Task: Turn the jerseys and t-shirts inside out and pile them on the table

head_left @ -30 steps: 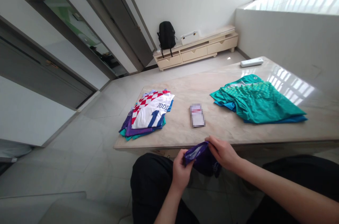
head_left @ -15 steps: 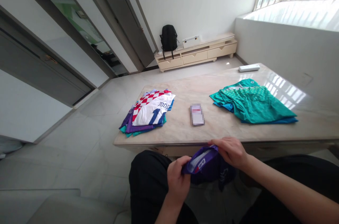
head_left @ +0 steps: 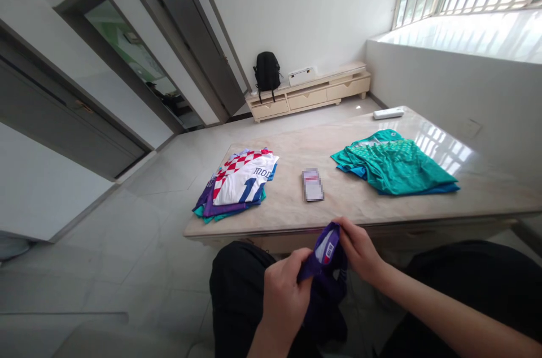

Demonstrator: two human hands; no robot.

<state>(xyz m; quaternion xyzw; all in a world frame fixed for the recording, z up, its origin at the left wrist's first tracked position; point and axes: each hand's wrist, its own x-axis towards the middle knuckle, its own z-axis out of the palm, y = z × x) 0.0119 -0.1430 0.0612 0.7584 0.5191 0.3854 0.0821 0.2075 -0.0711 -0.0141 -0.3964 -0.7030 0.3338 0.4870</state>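
Purple jersey (head_left: 325, 296): thin, creased cloth, darkening lower down, with small white marks on its right side; you have it up off the marble table (head_left: 292, 138), before the near edge, between your knees.
Inner tag (head_left: 330, 249): white with a red corner, set against pale lining; its print is too small to read.
Collar axis: the opening is drawn out long, from seven o'clock up to one o'clock, its inside turned up toward you.
Body axis: gathered folds hang from the collar toward six o'clock.
Left hand (head_left: 287, 290): your thumb and fingers are closed on the rim at the seven o'clock end.
Right hand (head_left: 359, 248): your fingers pinch the rim at the one o'clock end.
Checkered jersey (head_left: 243, 180): atop a stack, between ten and eleven o'clock from the purple one.
Blurred packet (head_left: 312, 184): near twelve o'clock.
Green garment (head_left: 398, 163): folded over blue cloth, at one o'clock.
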